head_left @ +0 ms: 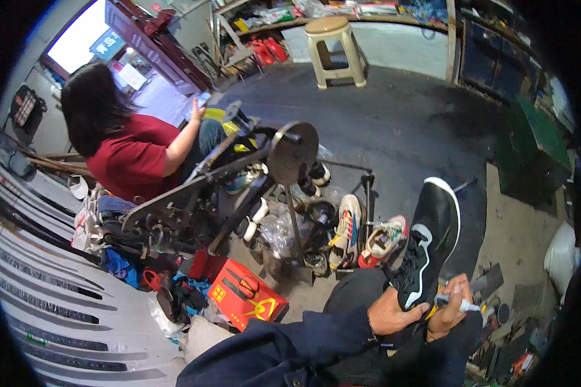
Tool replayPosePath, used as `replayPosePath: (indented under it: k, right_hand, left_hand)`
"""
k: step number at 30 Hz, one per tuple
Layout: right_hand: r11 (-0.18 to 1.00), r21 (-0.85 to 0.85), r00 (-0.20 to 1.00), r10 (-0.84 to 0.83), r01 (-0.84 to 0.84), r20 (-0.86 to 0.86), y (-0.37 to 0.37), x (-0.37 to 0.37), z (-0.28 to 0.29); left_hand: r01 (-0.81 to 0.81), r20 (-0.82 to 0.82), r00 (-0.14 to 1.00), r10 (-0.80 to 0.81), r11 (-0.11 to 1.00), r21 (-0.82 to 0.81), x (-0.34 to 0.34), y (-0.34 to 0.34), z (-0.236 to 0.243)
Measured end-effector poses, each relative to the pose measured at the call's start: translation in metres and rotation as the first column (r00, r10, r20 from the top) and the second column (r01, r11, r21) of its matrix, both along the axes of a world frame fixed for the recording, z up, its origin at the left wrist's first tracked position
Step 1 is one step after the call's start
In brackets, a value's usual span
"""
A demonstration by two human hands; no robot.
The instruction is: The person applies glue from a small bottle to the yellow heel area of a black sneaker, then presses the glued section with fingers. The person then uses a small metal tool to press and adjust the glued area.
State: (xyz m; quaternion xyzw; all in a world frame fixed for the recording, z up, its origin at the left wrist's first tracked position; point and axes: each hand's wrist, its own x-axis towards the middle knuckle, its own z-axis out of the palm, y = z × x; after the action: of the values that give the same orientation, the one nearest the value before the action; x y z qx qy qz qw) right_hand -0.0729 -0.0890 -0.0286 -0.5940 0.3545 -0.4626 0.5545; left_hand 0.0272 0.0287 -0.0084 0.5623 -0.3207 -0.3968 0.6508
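A black sneaker (pixel 431 222) with a white sole edge and a white side stripe rests over my lap at the lower right, toe pointing away from me. My left hand (pixel 394 312) is closed around its heel end, thumb pressed near the opening. Right beside it, my right hand (pixel 450 308) is closed on a small whitish tube (pixel 472 307), held crosswise in the fingers near the shoe's heel. A bit of yellow shows between the hands, too small to name.
A hand-cranked machine (pixel 294 151) stands ahead, with a pair of colourful sneakers (pixel 347 226) by its base. A red box (pixel 229 293) lies to the left. Another person (pixel 135 145) sits at far left holding a phone. A stool (pixel 336 55) stands at the back.
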Motion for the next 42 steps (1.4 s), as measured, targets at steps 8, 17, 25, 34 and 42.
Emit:
replayPosePath:
  k: [8, 17, 25, 34, 42]
  right_hand:
    - [0.995, 0.088, 0.996, -0.047, 0.040, 0.078, -0.004, -0.008, 0.011]
    - [0.990, 0.138, 0.994, -0.039, 0.025, 0.099, -0.002, -0.011, 0.008]
    - [0.994, 0.114, 1.000, -0.004, 0.003, 0.008, -0.001, -0.005, 0.011]
    - [0.996, 0.083, 0.999, 0.022, -0.019, -0.025, -0.007, 0.002, 0.013]
    - [0.964, 0.265, 0.996, -0.057, 0.035, 0.074, -0.006, -0.012, 0.012]
  left_hand:
    - [-0.018, -0.029, 0.999, 0.017, 1.000, -0.025, -0.008, -0.002, -0.011]
    - [-0.024, 0.163, 0.987, 0.016, 0.999, 0.045, -0.004, 0.010, 0.007]
    - [0.078, 0.315, 0.945, -0.086, 0.996, 0.038, 0.003, 0.012, 0.009]
    - [0.070, 0.256, 0.964, -0.079, 0.997, 0.043, 0.007, 0.005, 0.007]
    - [0.055, 0.290, 0.955, -0.063, 0.998, 0.036, 0.001, 0.012, 0.013]
